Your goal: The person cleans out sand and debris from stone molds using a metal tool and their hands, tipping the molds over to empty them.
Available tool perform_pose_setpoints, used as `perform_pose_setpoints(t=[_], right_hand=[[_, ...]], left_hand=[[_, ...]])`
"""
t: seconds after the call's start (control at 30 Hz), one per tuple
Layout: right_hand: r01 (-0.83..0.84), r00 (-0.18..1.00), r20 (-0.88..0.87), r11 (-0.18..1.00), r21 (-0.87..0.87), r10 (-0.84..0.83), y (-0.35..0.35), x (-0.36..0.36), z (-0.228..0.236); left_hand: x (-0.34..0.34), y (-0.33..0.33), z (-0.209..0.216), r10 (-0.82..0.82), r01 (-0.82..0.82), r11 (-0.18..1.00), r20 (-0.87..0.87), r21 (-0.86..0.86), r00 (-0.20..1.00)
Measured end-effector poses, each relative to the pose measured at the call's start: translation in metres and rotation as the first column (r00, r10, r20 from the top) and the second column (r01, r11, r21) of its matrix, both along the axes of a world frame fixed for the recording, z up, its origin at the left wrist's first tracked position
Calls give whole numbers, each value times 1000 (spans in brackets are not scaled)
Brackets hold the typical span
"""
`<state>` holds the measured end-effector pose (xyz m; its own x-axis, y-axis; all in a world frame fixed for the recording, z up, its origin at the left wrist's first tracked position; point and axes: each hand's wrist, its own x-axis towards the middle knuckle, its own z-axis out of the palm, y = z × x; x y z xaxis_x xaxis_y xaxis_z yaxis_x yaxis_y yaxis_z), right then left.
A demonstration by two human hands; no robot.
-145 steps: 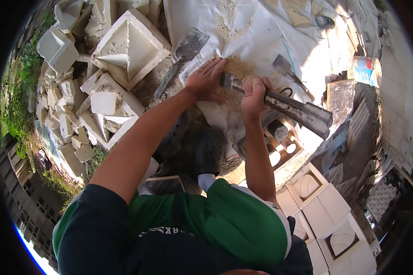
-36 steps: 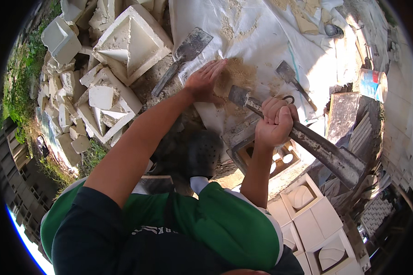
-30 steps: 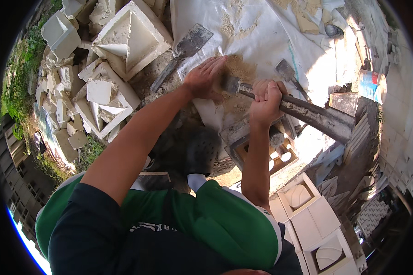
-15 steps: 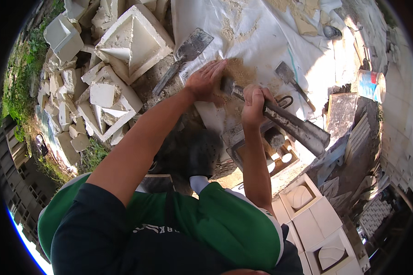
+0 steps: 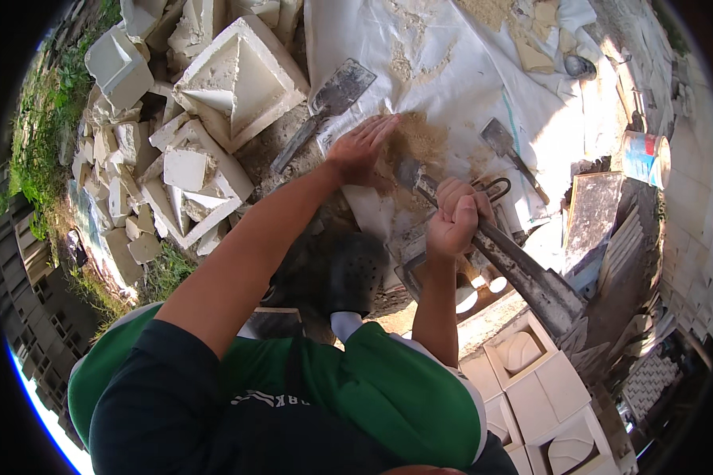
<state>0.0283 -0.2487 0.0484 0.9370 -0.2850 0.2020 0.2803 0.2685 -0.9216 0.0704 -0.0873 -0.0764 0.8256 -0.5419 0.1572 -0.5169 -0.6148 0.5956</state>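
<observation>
My right hand (image 5: 456,215) grips the shaft of a long metal tool (image 5: 523,273), a heavy bar whose narrow end points into a small heap of brown sand (image 5: 420,142). That heap lies on a white sheet (image 5: 451,71) spread over the ground. My left hand (image 5: 359,149) lies flat with fingers spread on the sheet, right beside the sand and the tool's tip. Both arms reach forward from my green top.
A trowel (image 5: 325,107) lies left of my left hand; a second trowel (image 5: 509,150) and scissors (image 5: 491,188) lie to the right. White plaster moulds and broken pieces (image 5: 238,79) pile up at left, square moulds (image 5: 531,372) at lower right, a can (image 5: 642,157) at right.
My right hand has kept working the metal tool up and down against the sand heap, now pulled back slightly from it. My left hand has stayed pressed beside the heap.
</observation>
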Motion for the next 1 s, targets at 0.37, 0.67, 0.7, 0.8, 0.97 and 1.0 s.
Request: perform_pose_setpoints(t=[0.37, 0.67, 0.7, 0.8, 0.97, 1.0], right_hand=[[-38, 999, -42, 973, -226, 30, 4, 7, -2], [-59, 996, -67, 995, -79, 53, -7, 7, 2], [-108, 977, -192, 990, -93, 88, -4, 14, 7], [-42, 997, -62, 999, 1, 42, -5, 1, 19], [-86, 981, -186, 976, -202, 48, -3, 18, 4], [-30, 975, -220, 985, -172, -9, -2, 20, 11]], left_hand=[[2, -4, 6, 15, -13, 999, -44, 39, 999], [-3, -8, 5, 14, -9, 996, -60, 85, 998], [-3, -8, 3, 20, -15, 996, -59, 89, 998], [0, 4, -2, 5, -2, 998, -40, 58, 999], [-2, -4, 3, 22, -13, 996, -92, 92, 996], [-1, -3, 2, 13, -9, 998, -72, 68, 997]])
